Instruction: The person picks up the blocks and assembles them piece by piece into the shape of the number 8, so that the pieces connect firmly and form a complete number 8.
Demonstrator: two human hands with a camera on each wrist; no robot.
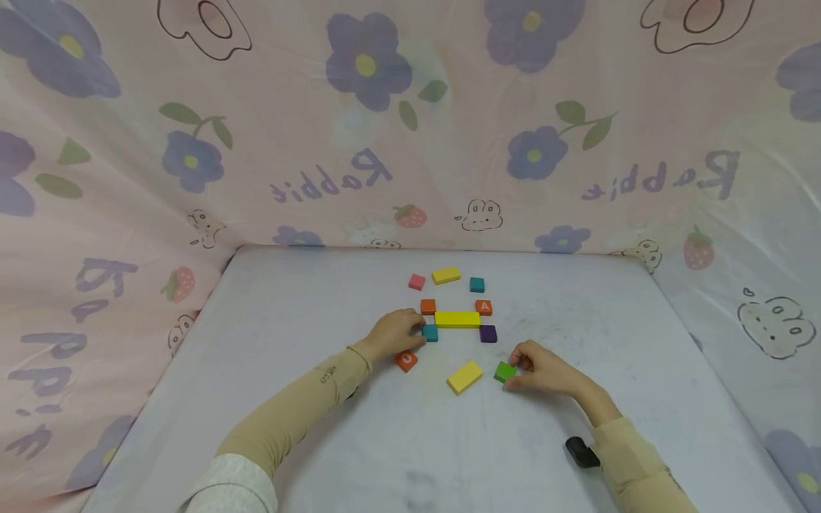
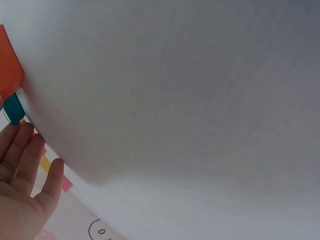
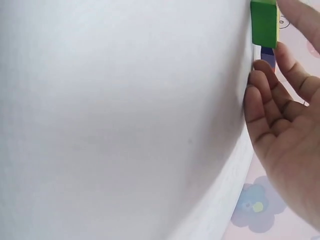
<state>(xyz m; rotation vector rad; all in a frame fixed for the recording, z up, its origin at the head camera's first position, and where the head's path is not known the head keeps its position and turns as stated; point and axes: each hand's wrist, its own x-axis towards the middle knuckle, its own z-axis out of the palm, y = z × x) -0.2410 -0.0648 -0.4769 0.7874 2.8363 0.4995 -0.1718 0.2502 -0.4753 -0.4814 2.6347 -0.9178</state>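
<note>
My left hand [image 1: 396, 333] has its thumb and fingertips at the left side of a small teal block [image 1: 430, 333], pinching it. This teal block [image 2: 14, 108] also shows beside the fingertips in the left wrist view. The teal block lies just below the left end of a long yellow block [image 1: 457, 320]; a purple block [image 1: 488, 333] lies below the right end. Orange blocks, one [image 1: 427, 306] plain-faced and one [image 1: 484, 307] lettered A, sit above those ends. My right hand [image 1: 545, 369] pinches a green block [image 1: 504, 372] between thumb and index finger.
A yellow block [image 1: 465, 377] lies left of the green one. An orange lettered block [image 1: 406, 360] is below my left hand. Farther back are a pink block [image 1: 417, 282], another yellow block [image 1: 446, 275] and a second teal block [image 1: 477, 285]. Patterned cloth [image 1: 436, 142] walls the white table.
</note>
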